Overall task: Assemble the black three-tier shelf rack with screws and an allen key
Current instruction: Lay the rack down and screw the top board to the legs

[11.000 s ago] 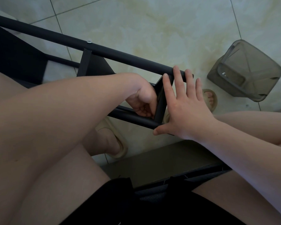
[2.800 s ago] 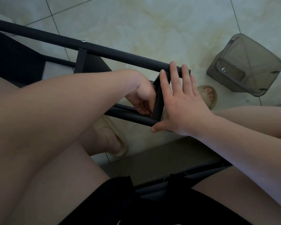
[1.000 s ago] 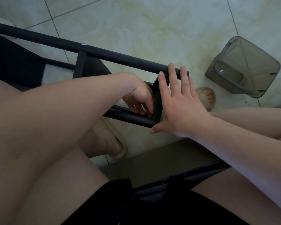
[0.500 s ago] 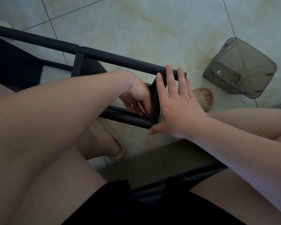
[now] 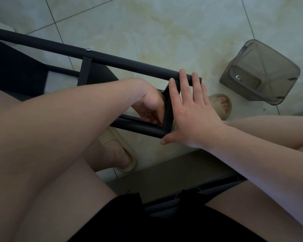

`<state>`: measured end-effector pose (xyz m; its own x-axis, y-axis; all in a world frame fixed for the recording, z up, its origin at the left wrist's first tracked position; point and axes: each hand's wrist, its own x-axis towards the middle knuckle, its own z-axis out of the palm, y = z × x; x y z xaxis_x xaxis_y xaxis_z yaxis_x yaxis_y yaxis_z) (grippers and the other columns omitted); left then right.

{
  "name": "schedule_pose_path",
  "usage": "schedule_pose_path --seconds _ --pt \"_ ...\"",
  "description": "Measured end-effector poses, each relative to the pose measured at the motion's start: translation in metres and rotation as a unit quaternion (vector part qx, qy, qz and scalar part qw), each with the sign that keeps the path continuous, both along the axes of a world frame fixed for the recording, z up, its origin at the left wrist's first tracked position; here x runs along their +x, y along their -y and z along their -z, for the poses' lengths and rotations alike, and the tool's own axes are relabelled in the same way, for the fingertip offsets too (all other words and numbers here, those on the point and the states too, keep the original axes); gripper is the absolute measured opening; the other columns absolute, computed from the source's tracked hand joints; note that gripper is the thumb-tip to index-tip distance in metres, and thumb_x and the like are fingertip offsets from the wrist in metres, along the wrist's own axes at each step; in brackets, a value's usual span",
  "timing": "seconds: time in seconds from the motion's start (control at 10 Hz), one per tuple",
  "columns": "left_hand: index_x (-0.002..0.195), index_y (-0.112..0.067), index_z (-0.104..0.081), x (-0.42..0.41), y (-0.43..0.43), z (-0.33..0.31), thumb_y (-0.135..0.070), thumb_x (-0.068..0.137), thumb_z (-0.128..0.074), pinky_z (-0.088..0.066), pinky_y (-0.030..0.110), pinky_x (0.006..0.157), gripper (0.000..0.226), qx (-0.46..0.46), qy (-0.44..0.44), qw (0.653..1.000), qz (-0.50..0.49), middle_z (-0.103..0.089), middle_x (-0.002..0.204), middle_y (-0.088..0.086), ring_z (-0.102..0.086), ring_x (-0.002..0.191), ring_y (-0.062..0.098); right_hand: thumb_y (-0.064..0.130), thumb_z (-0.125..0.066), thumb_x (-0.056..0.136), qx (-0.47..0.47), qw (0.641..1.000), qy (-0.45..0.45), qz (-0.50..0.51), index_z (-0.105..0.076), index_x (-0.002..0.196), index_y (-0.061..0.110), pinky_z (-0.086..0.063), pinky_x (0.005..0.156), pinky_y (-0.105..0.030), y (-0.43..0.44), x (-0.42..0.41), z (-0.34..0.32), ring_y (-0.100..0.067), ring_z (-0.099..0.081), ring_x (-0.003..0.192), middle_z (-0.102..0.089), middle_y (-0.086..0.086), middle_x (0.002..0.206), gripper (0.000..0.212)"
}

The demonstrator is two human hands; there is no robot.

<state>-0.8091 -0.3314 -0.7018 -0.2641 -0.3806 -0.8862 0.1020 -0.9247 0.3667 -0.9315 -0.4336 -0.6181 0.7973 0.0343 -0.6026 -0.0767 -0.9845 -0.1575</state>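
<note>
The black rack lies on its side on the tiled floor, with an upper tube (image 5: 129, 64) and a lower tube (image 5: 138, 128) running left to right. A silver screw head (image 5: 88, 49) sits on the upper tube. My right hand (image 5: 191, 110) presses flat, fingers straight, against the end shelf panel (image 5: 168, 112) and the upper tube's tip. My left hand (image 5: 150, 105) reaches between the tubes on the panel's inner side. Its fingers curl around a small tool, of which only a thin metal glint shows, likely the allen key.
A smoky translucent plastic bin (image 5: 262, 74) lies tipped on the floor at the right. My feet in beige slippers (image 5: 119, 154) rest under and beside the rack. Another shelf panel (image 5: 94, 74) and a dark shelf (image 5: 12, 67) stand further left.
My left hand has twisted a little at the inner side of the end panel, its fingers shifting. My right hand has stayed pressed on the panel.
</note>
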Motion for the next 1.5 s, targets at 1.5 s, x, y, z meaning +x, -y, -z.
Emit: schedule_pose_path --seconds 1.5 --pt "0.110 -0.007 -0.066 0.0019 0.0001 0.0003 -0.001 0.089 -0.062 -0.047 0.021 0.066 0.022 0.006 0.004 1.000 0.009 -0.065 0.083 0.002 -0.058 0.070 0.010 0.079 -0.076 0.063 0.002 1.000 -0.009 0.004 0.025 0.156 0.010 0.010 0.124 -0.054 -0.0007 0.0009 -0.0022 -0.045 0.031 0.148 0.038 -0.018 0.159 0.154"
